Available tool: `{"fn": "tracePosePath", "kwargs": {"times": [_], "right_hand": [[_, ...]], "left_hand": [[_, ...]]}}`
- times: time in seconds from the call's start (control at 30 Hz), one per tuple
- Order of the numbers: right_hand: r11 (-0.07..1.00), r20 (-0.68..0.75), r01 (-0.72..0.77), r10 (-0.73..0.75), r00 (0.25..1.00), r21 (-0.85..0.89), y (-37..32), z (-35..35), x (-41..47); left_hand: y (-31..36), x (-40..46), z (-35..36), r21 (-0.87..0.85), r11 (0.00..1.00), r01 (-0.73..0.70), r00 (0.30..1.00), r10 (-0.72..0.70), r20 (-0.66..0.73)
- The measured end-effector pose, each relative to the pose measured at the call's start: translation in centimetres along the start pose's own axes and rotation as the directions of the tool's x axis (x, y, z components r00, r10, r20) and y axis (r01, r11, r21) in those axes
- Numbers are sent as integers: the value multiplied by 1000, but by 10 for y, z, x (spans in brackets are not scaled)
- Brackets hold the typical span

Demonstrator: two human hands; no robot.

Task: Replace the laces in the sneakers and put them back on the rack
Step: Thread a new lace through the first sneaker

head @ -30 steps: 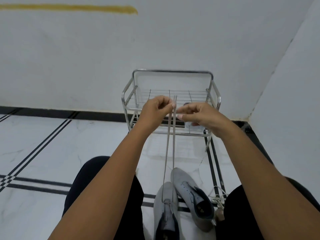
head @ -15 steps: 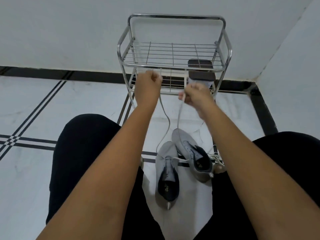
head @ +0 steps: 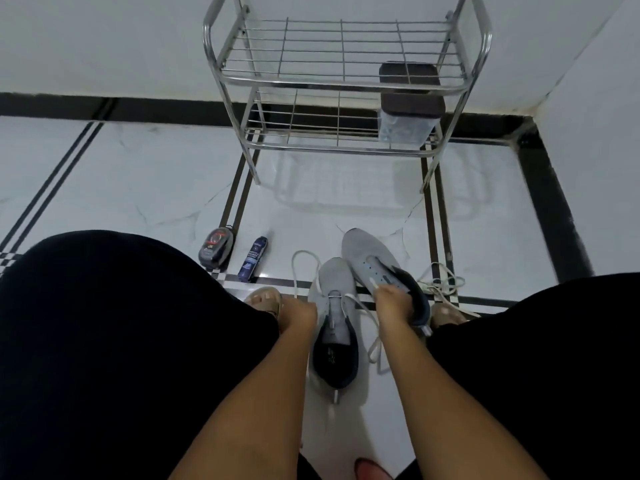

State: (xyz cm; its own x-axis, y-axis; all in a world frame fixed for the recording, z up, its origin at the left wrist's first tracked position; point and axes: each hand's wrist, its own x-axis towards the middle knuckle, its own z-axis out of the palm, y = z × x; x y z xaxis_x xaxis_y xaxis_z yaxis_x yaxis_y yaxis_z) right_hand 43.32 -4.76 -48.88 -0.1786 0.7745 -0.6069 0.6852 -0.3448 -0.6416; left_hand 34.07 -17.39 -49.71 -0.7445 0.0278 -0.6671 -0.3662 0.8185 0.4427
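Flanking your two grey lace-up sneakers: black oval polish tin, blue tube, loose white laces, chrome wire rack beyond. Left hand fingers: cannot tell; right hand fingers pinch a lace tip.

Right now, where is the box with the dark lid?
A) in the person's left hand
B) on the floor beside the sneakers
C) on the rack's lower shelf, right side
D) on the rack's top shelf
C: the box with the dark lid stands on the lower shelf of the rack, at its right end, under the top shelf's wires.
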Motion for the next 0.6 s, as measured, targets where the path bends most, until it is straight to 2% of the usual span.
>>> {"fn": "tracePosePath", "kwargs": {"times": [0.1,0.2,0.33,0.43,0.6], "right_hand": [[983,33,166,-164,986,-81,-14,9,5],[966,114,212,-197,974,-144,-12,23,6],[965,163,194,-166,972,-174,-1,34,14],[951,222,236,-191,956,-199,2,43,19],[878,297,303,-197,934,-370,15,56,19]], "left_hand": [[10,0,5,203,970,-137,987,116,112],[13,-3,18,233,949,-212,967,169,192],[8,1,27,274,939,-207,976,178,128],[3,7,28,251,954,-164,985,147,85],[0,14,26,187,974,-128,991,119,57]]}}
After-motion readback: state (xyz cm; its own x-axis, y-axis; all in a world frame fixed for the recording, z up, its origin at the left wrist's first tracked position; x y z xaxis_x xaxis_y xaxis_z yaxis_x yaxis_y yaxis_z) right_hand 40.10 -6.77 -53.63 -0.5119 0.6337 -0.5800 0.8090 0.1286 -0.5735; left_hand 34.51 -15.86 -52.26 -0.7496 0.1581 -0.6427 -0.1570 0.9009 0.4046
